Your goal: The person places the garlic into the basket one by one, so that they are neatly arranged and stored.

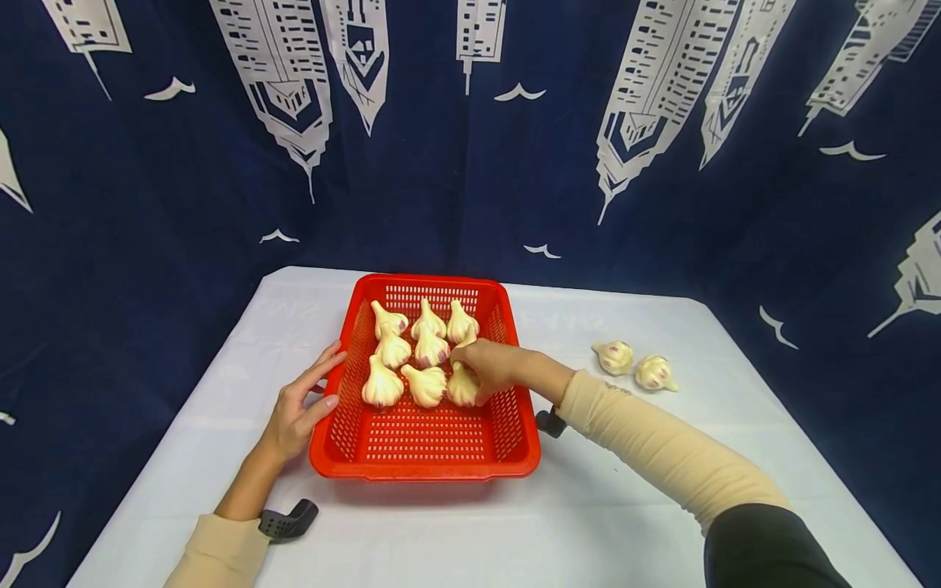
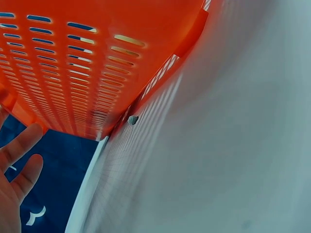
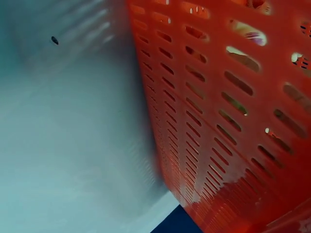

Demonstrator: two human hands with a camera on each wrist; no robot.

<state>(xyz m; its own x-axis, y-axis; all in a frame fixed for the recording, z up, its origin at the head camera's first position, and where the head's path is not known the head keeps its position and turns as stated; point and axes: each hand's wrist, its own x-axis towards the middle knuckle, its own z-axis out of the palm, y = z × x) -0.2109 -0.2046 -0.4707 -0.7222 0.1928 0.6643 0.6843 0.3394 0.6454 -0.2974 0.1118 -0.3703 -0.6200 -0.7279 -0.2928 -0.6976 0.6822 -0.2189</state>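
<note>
A red perforated plastic basket [image 1: 424,469] stands on the white table, holding several garlic bulbs [image 1: 382,384] set in rough rows. My right hand [image 1: 488,367] reaches over the basket's right side. Its fingers grip a garlic bulb [image 1: 462,387] at the right end of the front row, partly covering it. At the left rim, my left hand [image 1: 297,412] rests with fingers extended against the basket. The left wrist view shows those fingers [image 2: 24,143] beside the slotted basket wall [image 2: 97,58]. In the right wrist view, the basket's side [image 3: 194,111] hides the right hand.
Two more garlic bulbs, one [image 1: 614,358] close by the other [image 1: 654,373], lie on the white table [image 1: 610,506] right of the basket. Behind the table hangs a dark blue curtain [image 1: 456,180] printed with white buildings and birds.
</note>
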